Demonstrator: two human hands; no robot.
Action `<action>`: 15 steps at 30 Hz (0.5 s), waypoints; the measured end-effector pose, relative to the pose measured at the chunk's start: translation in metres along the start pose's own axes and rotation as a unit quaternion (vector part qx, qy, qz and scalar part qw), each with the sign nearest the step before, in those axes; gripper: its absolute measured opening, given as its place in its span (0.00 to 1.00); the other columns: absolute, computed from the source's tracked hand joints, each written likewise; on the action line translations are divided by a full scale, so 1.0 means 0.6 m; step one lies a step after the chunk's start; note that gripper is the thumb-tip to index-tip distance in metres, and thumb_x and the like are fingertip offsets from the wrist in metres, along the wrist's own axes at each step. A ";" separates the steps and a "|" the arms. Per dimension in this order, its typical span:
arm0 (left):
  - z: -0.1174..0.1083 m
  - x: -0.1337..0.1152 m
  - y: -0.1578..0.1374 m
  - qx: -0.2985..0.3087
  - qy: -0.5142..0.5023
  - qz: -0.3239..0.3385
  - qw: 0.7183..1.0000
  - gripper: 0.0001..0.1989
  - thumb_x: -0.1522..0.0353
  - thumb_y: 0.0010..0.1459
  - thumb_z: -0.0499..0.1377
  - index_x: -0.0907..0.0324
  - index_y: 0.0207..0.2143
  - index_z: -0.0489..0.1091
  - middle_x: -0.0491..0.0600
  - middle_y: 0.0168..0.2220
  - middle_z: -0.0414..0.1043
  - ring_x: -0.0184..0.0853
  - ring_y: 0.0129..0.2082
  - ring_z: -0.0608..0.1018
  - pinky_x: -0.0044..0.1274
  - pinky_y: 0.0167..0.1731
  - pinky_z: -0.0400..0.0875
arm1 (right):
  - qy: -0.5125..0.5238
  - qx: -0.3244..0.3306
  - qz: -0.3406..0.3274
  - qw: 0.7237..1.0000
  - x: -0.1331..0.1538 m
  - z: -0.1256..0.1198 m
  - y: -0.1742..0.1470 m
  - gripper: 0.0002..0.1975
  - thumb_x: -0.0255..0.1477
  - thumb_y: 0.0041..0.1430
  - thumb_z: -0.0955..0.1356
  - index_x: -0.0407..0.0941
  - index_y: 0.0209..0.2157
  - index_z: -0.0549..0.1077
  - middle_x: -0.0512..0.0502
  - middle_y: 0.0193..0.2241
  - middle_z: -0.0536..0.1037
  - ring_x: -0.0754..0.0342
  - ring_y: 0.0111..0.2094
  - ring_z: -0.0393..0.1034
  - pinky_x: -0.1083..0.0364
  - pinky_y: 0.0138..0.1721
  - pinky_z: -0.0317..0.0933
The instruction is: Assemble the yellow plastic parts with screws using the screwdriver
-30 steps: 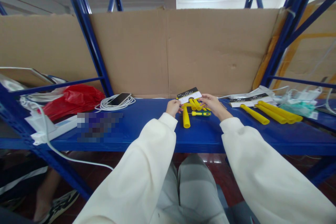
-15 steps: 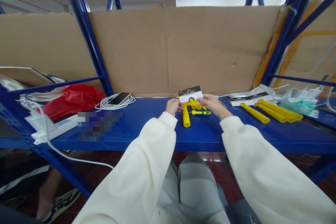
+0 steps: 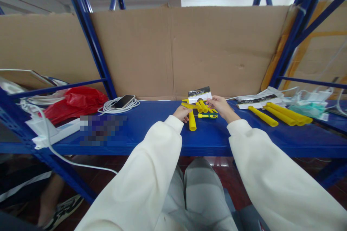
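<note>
At the far left, a crumpled, glossy red plastic bag slumped on the desk, whose smooth blue surface had a straight front edge. In front of it lay a long, boxy white strip, matt and hard-edged. Below, a patterned shoe showed on another person's foot. Past the slanting blue metal post, a flat, shiny-screened phone rested on a loose coil of smooth white cable. Behind the desk stood a tall sheet of brown cardboard, creased down its middle.

Out of a thick, soft cream sleeve came the left hand, fingers loosely curled at the upper end of a slim, round yellow tube; whether it gripped the tube could not be told. Just beyond, a stiff black-and-white card stood tilted up above a cluster of short yellow pieces. A screwdriver with a rounded green-and-yellow handle lay before them. The right hand pinched the card's right edge between thumb and fingers, nearly closed.

Farther right, long, smooth yellow tubes lay slantwise beside a flat black-and-white packet, near a rumpled pale-green bundle.
</note>
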State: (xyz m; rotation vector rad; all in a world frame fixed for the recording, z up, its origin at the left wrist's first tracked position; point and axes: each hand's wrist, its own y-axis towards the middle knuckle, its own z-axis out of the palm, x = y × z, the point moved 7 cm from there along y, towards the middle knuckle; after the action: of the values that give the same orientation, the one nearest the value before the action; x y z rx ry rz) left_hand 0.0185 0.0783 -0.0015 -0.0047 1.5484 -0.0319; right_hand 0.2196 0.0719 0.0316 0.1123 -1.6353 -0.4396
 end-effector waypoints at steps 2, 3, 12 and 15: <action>0.004 0.005 -0.005 0.011 0.062 -0.028 0.998 0.10 0.76 0.51 0.66 0.64 0.37 0.72 0.44 0.17 0.67 0.26 0.10 0.65 0.17 0.12 0.57 | 0.000 0.002 -0.003 1.000 -0.001 0.000 0.001 0.12 0.29 0.52 0.75 0.43 0.23 0.70 0.50 0.23 0.76 0.63 0.19 0.65 0.63 0.21 0.61; 0.004 0.006 -0.008 0.013 0.081 -0.037 0.996 0.13 0.77 0.51 0.66 0.64 0.40 0.72 0.43 0.16 0.67 0.26 0.10 0.65 0.17 0.12 0.57 | 0.000 0.003 -0.004 1.000 -0.002 0.000 0.002 0.12 0.29 0.52 0.75 0.43 0.23 0.70 0.50 0.23 0.76 0.63 0.20 0.65 0.63 0.21 0.61; -0.010 -0.006 0.002 -0.050 -0.051 -0.009 0.997 0.11 0.78 0.56 0.61 0.66 0.43 0.71 0.39 0.14 0.62 0.25 0.10 0.62 0.16 0.12 0.57 | 0.012 0.022 -0.012 1.000 -0.002 0.005 0.003 0.14 0.32 0.53 0.75 0.44 0.23 0.67 0.52 0.21 0.74 0.63 0.20 0.66 0.63 0.23 0.61; -0.033 -0.020 0.002 -0.114 -0.133 0.037 0.984 0.04 0.77 0.61 0.57 0.65 0.39 0.70 0.38 0.16 0.60 0.23 0.11 0.64 0.15 0.14 0.60 | 0.019 0.024 -0.013 0.999 -0.003 0.005 0.005 0.14 0.33 0.55 0.74 0.44 0.23 0.67 0.52 0.20 0.73 0.62 0.20 0.65 0.63 0.24 0.61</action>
State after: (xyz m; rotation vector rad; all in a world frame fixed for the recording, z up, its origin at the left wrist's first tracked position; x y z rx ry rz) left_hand -0.0013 0.0800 0.0100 -0.1277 1.2759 0.1975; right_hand 0.2174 0.0757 0.0306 0.1774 -1.6097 -0.4154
